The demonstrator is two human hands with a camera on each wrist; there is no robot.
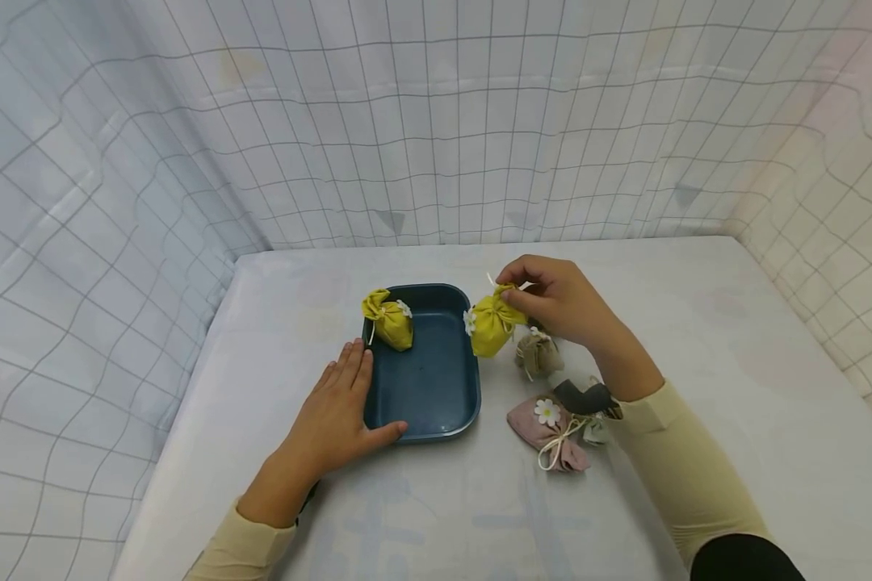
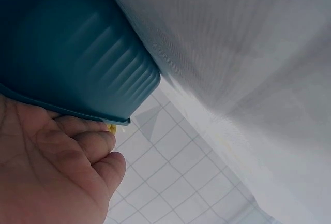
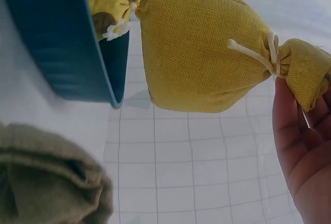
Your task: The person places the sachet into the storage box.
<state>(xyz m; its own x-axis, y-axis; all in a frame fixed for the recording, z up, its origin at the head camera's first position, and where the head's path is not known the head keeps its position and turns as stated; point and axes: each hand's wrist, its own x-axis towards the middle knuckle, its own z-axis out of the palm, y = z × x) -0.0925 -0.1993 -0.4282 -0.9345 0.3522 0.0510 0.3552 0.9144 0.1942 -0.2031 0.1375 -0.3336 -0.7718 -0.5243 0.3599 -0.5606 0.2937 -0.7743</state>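
Observation:
My right hand point(image 1: 563, 298) pinches a yellow drawstring pouch point(image 1: 491, 327) by its gathered neck, near the right rim of a dark blue tray point(image 1: 425, 387). In the right wrist view this pouch point(image 3: 201, 48) hangs tilted, a white cord tied round its neck. Another yellow pouch point(image 1: 394, 324) with a white flower sits in the tray's far left corner. My left hand point(image 1: 341, 411) rests along the tray's left side, fingers straight, thumb over the near rim. The left wrist view has its fingers point(image 2: 85, 138) touching the tray's outer wall point(image 2: 77, 48).
Right of the tray lie a brown pouch point(image 1: 539, 353), a pink pouch point(image 1: 545, 432) with a white flower, and a pale grey-green pouch point(image 1: 594, 430) partly hidden by the right wrist. White gridded cloth point(image 1: 443, 145) hangs round the table at the back and sides.

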